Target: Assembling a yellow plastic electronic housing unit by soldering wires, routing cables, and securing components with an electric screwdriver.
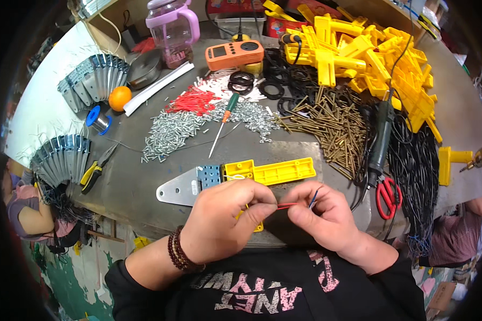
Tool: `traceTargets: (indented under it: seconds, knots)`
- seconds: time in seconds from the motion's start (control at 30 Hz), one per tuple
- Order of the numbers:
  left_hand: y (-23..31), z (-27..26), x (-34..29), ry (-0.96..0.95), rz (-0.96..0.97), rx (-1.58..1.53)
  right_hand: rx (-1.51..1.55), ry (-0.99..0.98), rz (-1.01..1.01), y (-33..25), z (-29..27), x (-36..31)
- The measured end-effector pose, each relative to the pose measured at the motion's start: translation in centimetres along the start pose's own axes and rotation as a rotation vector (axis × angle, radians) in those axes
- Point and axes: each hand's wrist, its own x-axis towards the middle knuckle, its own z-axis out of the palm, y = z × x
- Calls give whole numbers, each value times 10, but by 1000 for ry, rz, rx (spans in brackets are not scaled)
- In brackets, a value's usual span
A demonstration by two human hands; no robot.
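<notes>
My left hand, beaded bracelet at its wrist, pinches one end of a short red wire between thumb and forefinger. My right hand grips the other end, with a dark blue wire sticking up at its fingertips. Just beyond my hands lies an open yellow plastic handle shell, joined to a flat grey metal blade with a blue perforated plate. A white wire shows at the joint. Another yellow piece is partly hidden below my left hand.
A screwdriver lies by heaped silver screws and brass rods. Yellow shells pile at back right, near a soldering iron, red scissors and black cables. Pliers and metal blades lie left.
</notes>
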Motion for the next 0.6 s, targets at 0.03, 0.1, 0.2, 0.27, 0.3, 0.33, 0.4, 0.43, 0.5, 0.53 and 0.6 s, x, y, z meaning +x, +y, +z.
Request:
traceTargets:
  seconds: [0.03,0.1,0.2,0.27,0.3,0.33,0.4,0.43,0.5,0.53,0.6]
  knots:
    - [1,1,-3,-15,-9,-11,-6,5,2,2,-2,-1]
    - [2,4,-7,-28,-21,-23,-156,-15,7,3,-6,-4]
    - [-7,10,-13,243,-181,-299,-231,-77,21,-4,-5,-9]
    - [-23,11,-15,317,-51,-247,-248,-141,54,-5,-3,-10]
    - [-32,11,-15,382,84,-198,-109,-48,66,-3,-2,-10]
    - [-44,3,-19,299,106,28,32,43,77,-1,0,-10]
    - [-51,-4,-18,255,154,202,101,67,98,6,-2,-6]
    - [-52,-5,-19,207,198,376,95,69,129,7,-1,-5]
    - [-48,-2,-19,232,169,357,81,93,122,8,2,-2]
    - [-43,-3,-16,211,178,429,71,124,114,10,3,-2]
    - [-45,-8,-9,126,170,563,174,138,139,14,-2,-2]
